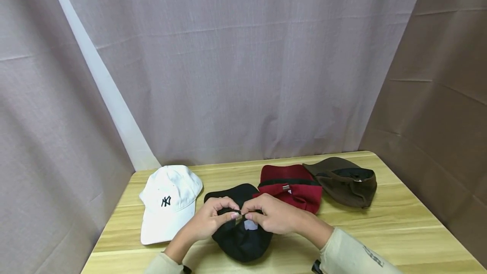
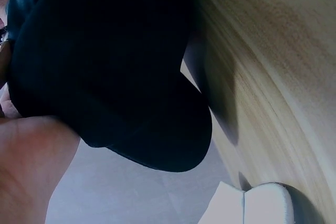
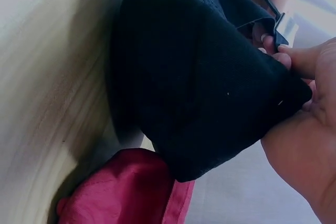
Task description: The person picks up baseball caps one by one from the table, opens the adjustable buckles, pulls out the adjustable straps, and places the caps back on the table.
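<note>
A black baseball cap (image 1: 243,246) is held upside down by both hands just over the table, its opening facing up and its brim pointing away. My left hand (image 1: 214,218) pinches the cap's back strap between thumb and forefinger. On the other side my right hand (image 1: 273,214) pinches the strap too, its fingertips close to the left ones. In the right wrist view a thin strap end (image 3: 266,2) sticks out beside a shiny metal buckle (image 3: 285,24). The crown (image 2: 105,66) fills most of the left wrist view and hides the left fingertips.
A white cap (image 1: 171,206) with dark lettering lies on the left of the wooden table (image 1: 395,231). Right behind the black cap is a red cap (image 1: 304,193), with a brown cap (image 1: 354,191) touching it farther right. Grey curtains (image 1: 247,75) hang behind the table.
</note>
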Available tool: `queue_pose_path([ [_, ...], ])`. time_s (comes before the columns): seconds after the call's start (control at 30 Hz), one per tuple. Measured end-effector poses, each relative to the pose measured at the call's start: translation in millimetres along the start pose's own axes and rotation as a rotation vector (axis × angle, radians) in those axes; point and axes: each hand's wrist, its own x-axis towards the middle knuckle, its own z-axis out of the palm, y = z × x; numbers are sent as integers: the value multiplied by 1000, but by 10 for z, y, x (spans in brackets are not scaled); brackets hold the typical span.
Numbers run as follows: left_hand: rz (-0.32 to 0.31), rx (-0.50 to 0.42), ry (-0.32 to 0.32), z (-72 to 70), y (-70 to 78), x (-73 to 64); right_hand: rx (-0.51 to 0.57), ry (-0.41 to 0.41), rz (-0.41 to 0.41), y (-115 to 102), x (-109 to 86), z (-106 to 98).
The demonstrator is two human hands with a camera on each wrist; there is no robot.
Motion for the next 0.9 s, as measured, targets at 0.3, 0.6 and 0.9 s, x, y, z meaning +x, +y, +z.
queue_pose_path([
  [0.3,6,5,9,10,39,24,-75,19,-12,-40,9,-5],
  [0.6,-4,2,13,16,11,22,-153,-1,-13,-97,48,-6],
  [0.9,5,13,-9,10,0,10,-55,-12,-6,-60,39,10],
])
